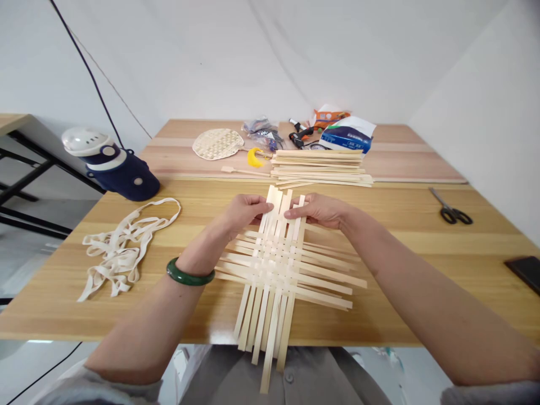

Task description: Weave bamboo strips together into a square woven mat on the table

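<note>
A piece of woven pale strips (274,259) is held above the front of the table, with loose strip ends fanning out on all sides and some passing over the table's front edge. My left hand (252,211) pinches its upper left strips between thumb and fingers. On the upper right strips, my right hand (314,211) has its thumb on top and its fingers behind, partly hidden. A green bangle circles my left wrist.
Cloth tape (122,247) and a navy bottle (122,169) are at the left. Behind lie a strip stack (318,167), a woven fan (217,144), a glue gun (301,135) and a blue tissue pack (348,136). Scissors (451,211) and a black phone (525,273) lie right.
</note>
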Demonstrator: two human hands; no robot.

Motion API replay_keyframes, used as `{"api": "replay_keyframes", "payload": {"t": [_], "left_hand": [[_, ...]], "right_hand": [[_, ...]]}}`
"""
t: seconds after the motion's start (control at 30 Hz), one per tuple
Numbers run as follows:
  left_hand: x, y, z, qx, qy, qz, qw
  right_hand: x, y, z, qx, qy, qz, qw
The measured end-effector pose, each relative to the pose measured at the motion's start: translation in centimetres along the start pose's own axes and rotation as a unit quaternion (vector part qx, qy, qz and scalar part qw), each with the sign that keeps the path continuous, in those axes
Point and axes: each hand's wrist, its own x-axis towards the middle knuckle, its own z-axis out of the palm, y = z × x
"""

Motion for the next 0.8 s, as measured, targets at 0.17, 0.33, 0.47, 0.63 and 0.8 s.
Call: {"api": "replay_keyframes", "payload": {"t": [0.17,0.33,0.47,0.63,0.8], "left_hand": [[0.5,-0.2,-0.2,-0.011,-0.022,-0.032,0.999],[0.9,-0.8,-0.3,-0.008,-0.028,-0.037,0.999],[1.2,-1.4,-0.5,-0.009,-0.036,-0.037,0.999],[1.4,-1.7,-0.5,-0.013,-0.047,-0.037,0.998],[1.2,-1.6,-0.5,-0.014,-0.062,-0.034,0.997]], "right_hand": [[-0.2,0.9,0.6,-0.007,0.014,-0.044,0.999],[-0.4,0.9,0.8,-0.025,0.031,-0.040,0.998],[-0.6,0.8,0.8,-0.038,0.031,-0.047,0.998],[-0.8,0.7,0.9,-0.049,0.033,-0.054,0.997],[-0.7,0.8,0.8,-0.028,0.043,-0.043,0.998]]}}
